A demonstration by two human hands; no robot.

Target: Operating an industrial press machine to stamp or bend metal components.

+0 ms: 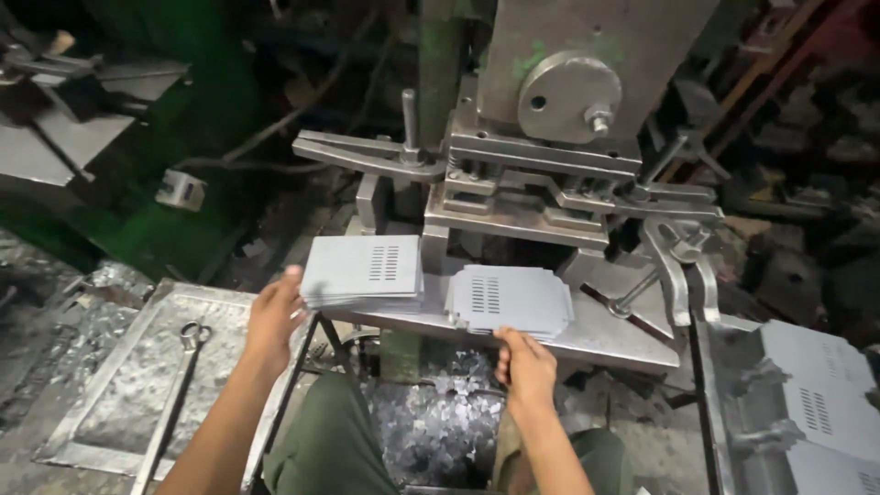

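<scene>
Our left hand (pixel 275 316) rests open-fingered against the near-left edge of the stack of slotted sheets (pixel 363 272). Our right hand (pixel 524 364) pinches the near edge of the notched sheets (pixel 510 299), just beside that stack on the desk (pixel 605 332).

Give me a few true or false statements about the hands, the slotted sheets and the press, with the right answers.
1. The left hand touches the stack of slotted sheets. True.
2. The right hand holds the long tool. False: it is at the near edge of the notched sheet; the tool lies in the tray on the left.
3. The notched sheet lies right of the stack. True.
4. Both sheets rest on the floor. False: they lie on the press table.
5. More slotted sheets lie at far right. True.
</scene>
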